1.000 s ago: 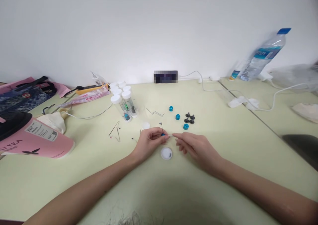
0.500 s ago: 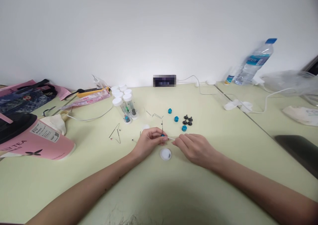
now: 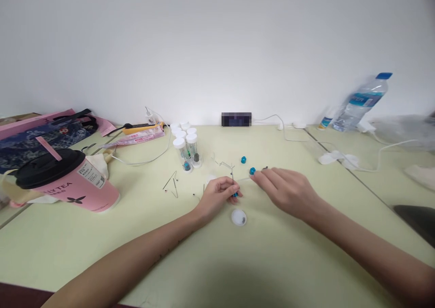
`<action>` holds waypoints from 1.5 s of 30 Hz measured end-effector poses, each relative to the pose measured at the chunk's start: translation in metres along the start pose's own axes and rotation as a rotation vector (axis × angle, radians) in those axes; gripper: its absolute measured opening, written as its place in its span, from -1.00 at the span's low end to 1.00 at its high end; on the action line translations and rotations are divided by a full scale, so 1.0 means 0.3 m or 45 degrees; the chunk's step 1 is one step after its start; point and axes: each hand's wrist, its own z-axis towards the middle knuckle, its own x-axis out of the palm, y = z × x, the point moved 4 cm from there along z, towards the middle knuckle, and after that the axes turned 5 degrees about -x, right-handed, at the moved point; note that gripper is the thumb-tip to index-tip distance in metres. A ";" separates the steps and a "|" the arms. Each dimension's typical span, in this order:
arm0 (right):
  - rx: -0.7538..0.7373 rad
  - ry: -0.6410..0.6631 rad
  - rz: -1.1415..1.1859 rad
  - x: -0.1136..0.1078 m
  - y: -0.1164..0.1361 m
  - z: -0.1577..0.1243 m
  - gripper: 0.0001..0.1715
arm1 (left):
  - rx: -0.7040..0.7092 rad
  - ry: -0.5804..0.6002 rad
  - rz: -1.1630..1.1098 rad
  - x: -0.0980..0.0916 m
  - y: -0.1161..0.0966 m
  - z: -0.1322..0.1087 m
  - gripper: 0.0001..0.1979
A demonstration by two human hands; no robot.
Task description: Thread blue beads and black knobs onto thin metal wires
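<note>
My left hand point(image 3: 219, 194) pinches a small blue knob-like part point(image 3: 235, 194), from which a thin metal rod point(image 3: 232, 174) stands up. My right hand point(image 3: 285, 190) is closed around a thin pale stick point(image 3: 243, 179), blurred, whose free end points toward the left hand. Beyond the right fingers are two loose blue parts, one farther back point(image 3: 244, 159) and one beside the fingertips point(image 3: 252, 171). A bit of a black part point(image 3: 265, 168) peeks out behind the knuckles. In front of the left fingers sits a round white lid point(image 3: 239, 217) with something small and dark in it.
Clear vials with white caps point(image 3: 183, 151) stand in a cluster at centre-left. Bent metal wires point(image 3: 174, 183) lie nearer me. A pink drink cup point(image 3: 81, 185) is on the left, a phone-like display point(image 3: 236, 119) by the wall, a water bottle point(image 3: 362, 104) at right.
My right hand has moved away from the left hand, up and right, taking the stick with it and covering most of the black parts. The whole view has shifted slightly.
</note>
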 end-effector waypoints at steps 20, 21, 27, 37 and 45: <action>-0.202 -0.055 -0.052 0.037 0.021 0.379 -0.52 | -0.089 0.005 0.078 -0.004 0.019 0.011 -0.82; -0.139 -0.085 -0.042 0.021 0.000 0.365 -0.53 | -0.102 0.007 0.094 -0.005 0.020 0.009 -0.83; 0.421 -0.177 0.300 -0.019 -0.181 0.152 -0.64 | -0.017 0.098 0.014 0.009 0.012 0.003 -0.81; 1.088 0.048 0.835 0.212 -0.185 -0.279 -0.76 | 0.042 0.092 -0.078 0.015 -0.005 -0.007 -0.90; 0.912 0.098 0.895 0.242 -0.186 -0.260 -0.74 | -0.122 0.058 -0.259 -0.007 0.016 0.003 -0.77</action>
